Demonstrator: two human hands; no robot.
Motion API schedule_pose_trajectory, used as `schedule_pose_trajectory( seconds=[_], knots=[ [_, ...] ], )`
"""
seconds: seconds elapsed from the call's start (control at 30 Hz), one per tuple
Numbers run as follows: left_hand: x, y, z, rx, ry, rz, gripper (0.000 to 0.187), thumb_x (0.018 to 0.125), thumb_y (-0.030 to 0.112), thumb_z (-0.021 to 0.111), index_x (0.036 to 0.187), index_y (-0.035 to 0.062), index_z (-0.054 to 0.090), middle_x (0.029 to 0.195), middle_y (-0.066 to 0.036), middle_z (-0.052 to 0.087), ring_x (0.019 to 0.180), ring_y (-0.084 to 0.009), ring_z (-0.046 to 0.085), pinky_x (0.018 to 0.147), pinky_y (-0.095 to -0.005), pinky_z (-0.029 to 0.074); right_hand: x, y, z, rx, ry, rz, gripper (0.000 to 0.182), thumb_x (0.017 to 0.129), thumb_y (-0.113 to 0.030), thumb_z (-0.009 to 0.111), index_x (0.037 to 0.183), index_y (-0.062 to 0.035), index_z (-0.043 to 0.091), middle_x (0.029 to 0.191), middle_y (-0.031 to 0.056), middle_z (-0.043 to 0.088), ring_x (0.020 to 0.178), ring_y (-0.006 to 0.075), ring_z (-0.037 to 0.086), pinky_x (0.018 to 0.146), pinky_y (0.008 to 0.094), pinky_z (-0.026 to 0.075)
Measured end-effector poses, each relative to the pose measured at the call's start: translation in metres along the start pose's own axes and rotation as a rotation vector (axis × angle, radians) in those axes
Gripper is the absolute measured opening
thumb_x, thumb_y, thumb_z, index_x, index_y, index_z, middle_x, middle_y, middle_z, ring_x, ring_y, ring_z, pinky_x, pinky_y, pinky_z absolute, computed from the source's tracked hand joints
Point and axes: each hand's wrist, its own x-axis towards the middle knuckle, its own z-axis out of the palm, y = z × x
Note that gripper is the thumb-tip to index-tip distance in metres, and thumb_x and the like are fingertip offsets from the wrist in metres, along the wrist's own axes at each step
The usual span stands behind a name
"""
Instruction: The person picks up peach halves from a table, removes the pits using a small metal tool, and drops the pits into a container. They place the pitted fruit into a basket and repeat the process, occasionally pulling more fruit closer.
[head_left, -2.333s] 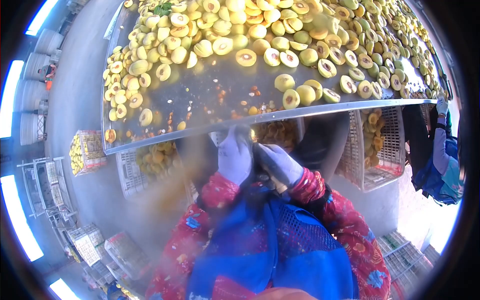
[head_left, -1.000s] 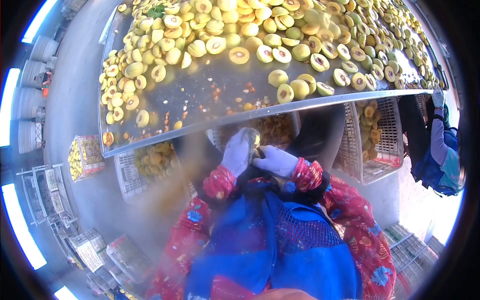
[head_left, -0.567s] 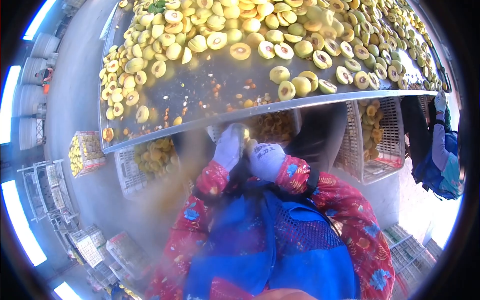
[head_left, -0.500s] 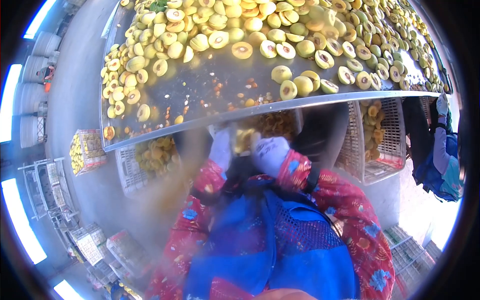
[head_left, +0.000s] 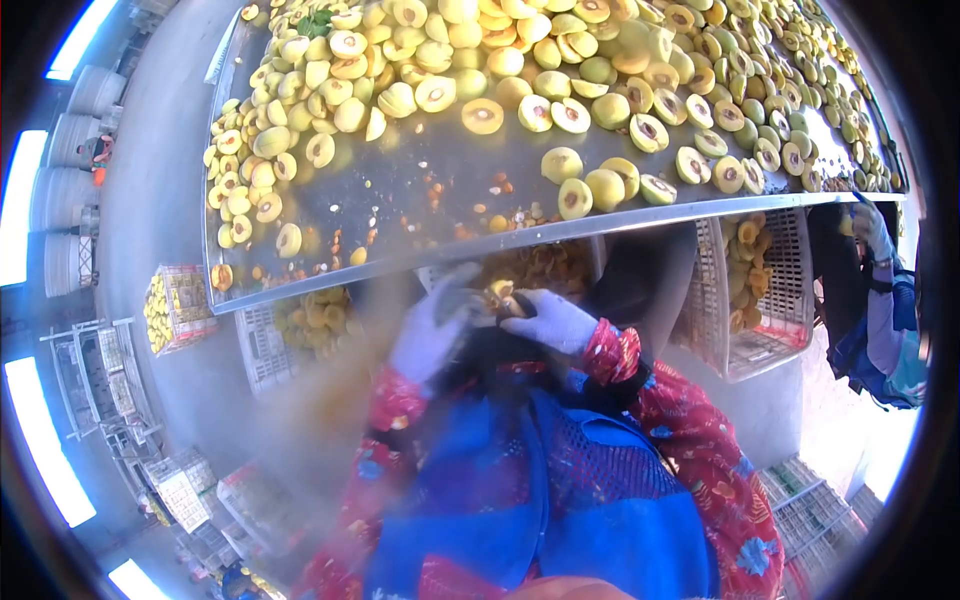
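My right hand (head_left: 552,320), in a pale glove, has its fingers closed on a yellow peach piece (head_left: 500,292) in front of my chest. My left hand (head_left: 430,332), gloved too, is just left of that piece. Its fingers are smeared, and I cannot tell whether they grip anything. Just beyond both hands, under the table edge, a crate of brownish-yellow fruit pieces (head_left: 555,265) is partly hidden. Halved peaches (head_left: 483,116), many cut side up with a reddish centre, cover much of the metal table (head_left: 400,200).
Loose pits (head_left: 435,190) lie on the table near its raised metal rim (head_left: 600,218). Fruit crates stand below: one on the right (head_left: 760,340), another on the left (head_left: 262,345). A co-worker's gloved hand (head_left: 875,232) is at the far right corner. Stacked crates (head_left: 185,495) stand behind left.
My hands have drawn slightly apart and nearer my body, the left one lower and turned. The peach piece now shows by my right fingertips. The co-worker's hand has come down from the rim.
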Motion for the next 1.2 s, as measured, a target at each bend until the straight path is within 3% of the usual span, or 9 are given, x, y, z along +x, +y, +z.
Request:
schedule_pose_trajectory(
  seconds=[0.03, 0.3, 0.5, 0.57, 0.67, 0.83, 1.0, 1.07, 1.2],
  knots=[
    [0.011, -0.015, 0.022, -0.439, -0.047, -0.016, 0.036, 0.093, 0.005, 0.054, 0.129, -0.0009, 0.052, 0.110, -0.009, 0.065, 0.102, -0.0132, 0.060, 0.090, -0.0259, 0.048, -0.003, -0.003, 0.000, -0.008, 0.011, -0.048, 0.042, 0.085, -0.031, 0.062, 0.105, 0.0062, 0.058, 0.086, 0.0172, 0.065, 0.084, 0.0267, 0.063, 0.079, 0.0369, 0.049],
    [0.029, -0.012, 0.038, -0.553, -0.246, -0.065, 0.032, 0.094, 0.004, 0.052, 0.125, 0.0004, 0.056, 0.113, -0.007, 0.063, 0.099, -0.0120, 0.060, 0.088, -0.0240, 0.048, -0.027, -0.018, -0.020, 0.971, -0.260, 0.261, 0.020, 0.089, -0.021, 0.060, 0.097, -0.0037, 0.059, 0.063, -0.0013, 0.052, 0.050, 0.0062, 0.046, 0.047, 0.0206, 0.036],
    [0.037, 0.004, 0.023, 0.051, -0.131, 0.190, 0.042, 0.092, 0.011, 0.054, 0.132, 0.0007, 0.050, 0.116, -0.011, 0.065, 0.102, -0.0194, 0.063, 0.091, -0.0300, 0.048, -0.022, -0.005, -0.011, 1.050, -0.171, 0.195, 0.022, 0.091, -0.023, 0.061, 0.098, -0.0029, 0.057, 0.062, 0.0001, 0.051, 0.045, 0.0078, 0.045, 0.040, 0.0204, 0.035],
    [0.042, 0.058, -0.006, 0.564, -0.059, 0.041, 0.063, 0.083, 0.036, 0.066, 0.135, 0.0045, 0.048, 0.114, -0.024, 0.063, 0.107, -0.0359, 0.062, 0.095, -0.0389, 0.047, -0.024, 0.002, -0.021, 0.973, -0.102, 0.234, 0.025, 0.093, -0.025, 0.059, 0.098, -0.0012, 0.058, 0.063, 0.0012, 0.052, 0.046, 0.0082, 0.046, 0.041, 0.0207, 0.035],
    [0.104, 0.075, -0.022, 0.876, 0.340, 0.112, 0.057, 0.086, 0.045, 0.062, 0.126, 0.0046, 0.054, 0.111, -0.024, 0.063, 0.106, -0.0382, 0.060, 0.091, -0.0462, 0.047, -0.027, -0.002, -0.028, 0.755, -0.005, 0.135, 0.028, 0.094, -0.028, 0.057, 0.097, 0.0001, 0.058, 0.066, 0.0023, 0.054, 0.050, 0.0084, 0.048, 0.044, 0.0212, 0.037],
    [0.269, 0.058, -0.016, 1.022, 0.335, -0.003, 0.081, 0.081, 0.054, 0.063, 0.138, 0.0007, 0.040, 0.128, -0.025, 0.054, 0.119, -0.0366, 0.053, 0.099, -0.0424, 0.043, -0.032, -0.019, -0.029, 0.652, 0.089, 0.183, 0.029, 0.097, -0.029, 0.053, 0.095, -0.0010, 0.058, 0.068, 0.0021, 0.054, 0.056, 0.0087, 0.049, 0.050, 0.0227, 0.040],
    [0.244, 0.053, -0.009, 0.604, 0.170, 0.115, 0.075, 0.076, 0.033, 0.074, 0.136, 0.0030, 0.040, 0.121, -0.021, 0.057, 0.112, -0.0283, 0.059, 0.092, -0.0398, 0.049, -0.041, -0.008, -0.032, 0.212, 0.324, -0.073, 0.030, 0.095, -0.026, 0.054, 0.104, 0.0028, 0.054, 0.074, 0.0136, 0.060, 0.065, 0.0226, 0.061, 0.058, 0.0326, 0.047],
    [0.202, 0.055, -0.007, -0.232, -0.111, -0.009, 0.056, 0.083, 0.020, 0.069, 0.129, 0.0002, 0.044, 0.110, -0.015, 0.064, 0.098, -0.0231, 0.065, 0.086, -0.0298, 0.052, -0.038, -0.016, -0.032, -0.065, 0.469, -0.233, 0.039, 0.093, -0.022, 0.056, 0.116, 0.0082, 0.049, 0.075, 0.0231, 0.063, 0.072, 0.0373, 0.065, 0.061, 0.0420, 0.050],
    [0.118, 0.061, -0.005, -0.351, -0.119, -0.003, 0.045, 0.087, 0.030, 0.068, 0.120, 0.0038, 0.053, 0.104, -0.005, 0.061, 0.082, -0.0110, 0.061, 0.068, -0.0254, 0.052, -0.029, -0.041, -0.026, -0.232, 0.562, -0.288, 0.040, 0.091, -0.021, 0.058, 0.116, 0.0083, 0.046, 0.065, 0.0191, 0.062, 0.059, 0.0385, 0.062, 0.052, 0.0456, 0.048]
  ],
)
